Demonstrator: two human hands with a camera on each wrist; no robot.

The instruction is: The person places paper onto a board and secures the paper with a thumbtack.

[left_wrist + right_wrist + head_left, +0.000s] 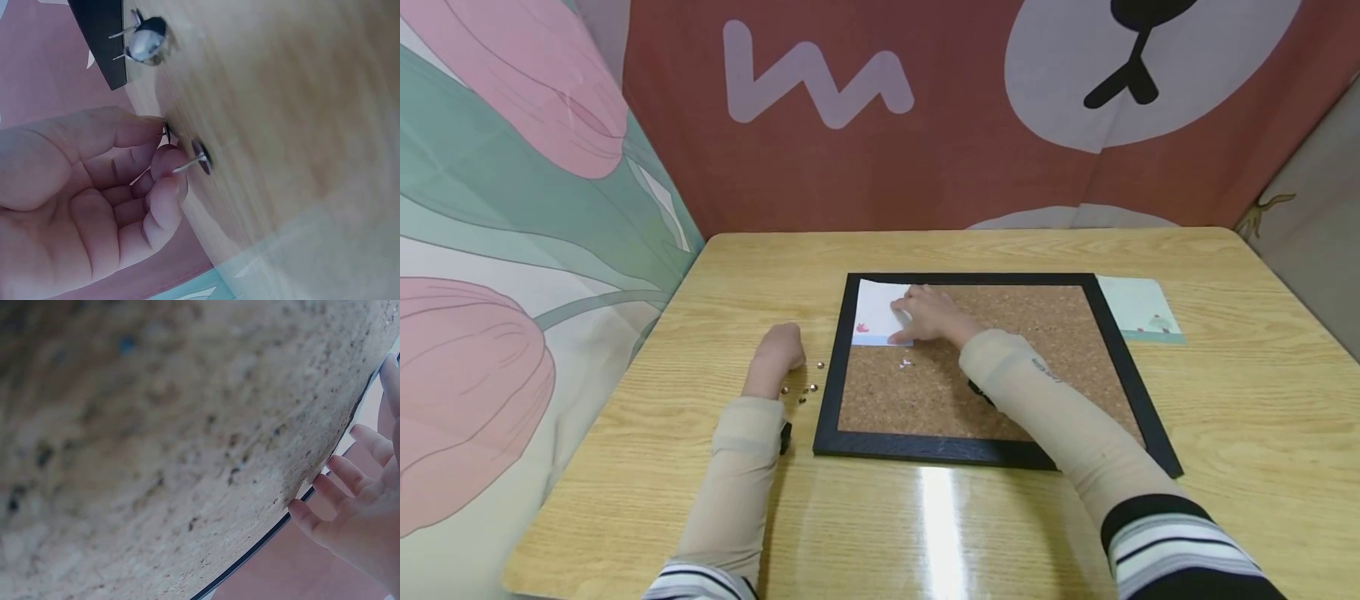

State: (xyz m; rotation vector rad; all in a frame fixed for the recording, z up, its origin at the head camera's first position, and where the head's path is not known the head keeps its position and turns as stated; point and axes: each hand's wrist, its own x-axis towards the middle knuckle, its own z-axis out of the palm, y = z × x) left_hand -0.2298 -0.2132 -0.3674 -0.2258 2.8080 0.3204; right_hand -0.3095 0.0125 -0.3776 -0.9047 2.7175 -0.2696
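Note:
My left hand (777,354) is on the table left of a black-framed cork board (992,392). In the left wrist view, its thumb and forefinger pinch a small metal thumbtack (166,131) close to the tabletop. Another thumbtack (201,157) stands by the fingertips, its pin toward the hand. My right hand (928,313) rests with spread fingers on a white note card (874,308) at the board's upper left corner. The right wrist view shows its fingers (337,497) extended against the board; the card is mostly hidden there.
Several loose thumbtacks (813,387) lie between the left hand and the board's frame (829,408). A pale green card (1138,308) lies beside the board's upper right. Small shiny bits (906,363) show on the cork below the white card. A printed cloth (865,175) hangs behind the table.

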